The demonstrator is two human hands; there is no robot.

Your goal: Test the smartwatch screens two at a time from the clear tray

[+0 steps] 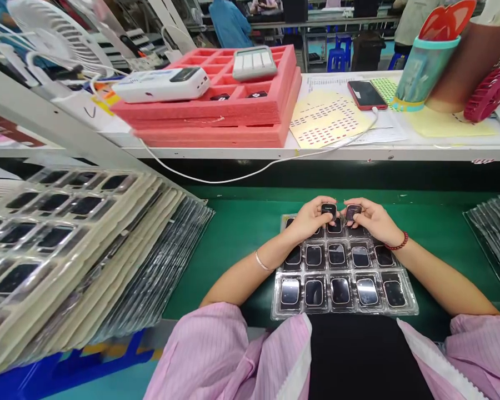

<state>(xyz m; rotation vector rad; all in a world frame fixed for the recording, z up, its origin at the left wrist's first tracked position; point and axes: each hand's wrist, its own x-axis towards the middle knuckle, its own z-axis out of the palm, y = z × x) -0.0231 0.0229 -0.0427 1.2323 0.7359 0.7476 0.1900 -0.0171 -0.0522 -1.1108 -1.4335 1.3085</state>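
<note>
My left hand (312, 218) pinches a small dark smartwatch face (329, 210) between thumb and fingers. Close beside it, my right hand (369, 216) grips a second watch face (352, 212) in the same way. Both pieces are held up over the far row of a clear plastic tray (408, 303). Rounded-square watch faces with dark glass, such as this one (340, 290), sit in the tray's pockets. My hands and the held pieces hide part of the far row.
Stacked trays of watch faces (54, 204) lean at the left, and more clear trays (498, 233) stand at the far right. Above the green bench (233, 233), a shelf carries red foam trays (233, 122), a power bank (162, 83), a phone (366, 94) and a teal cup (425, 69). A white cable (220, 181) droops below its edge.
</note>
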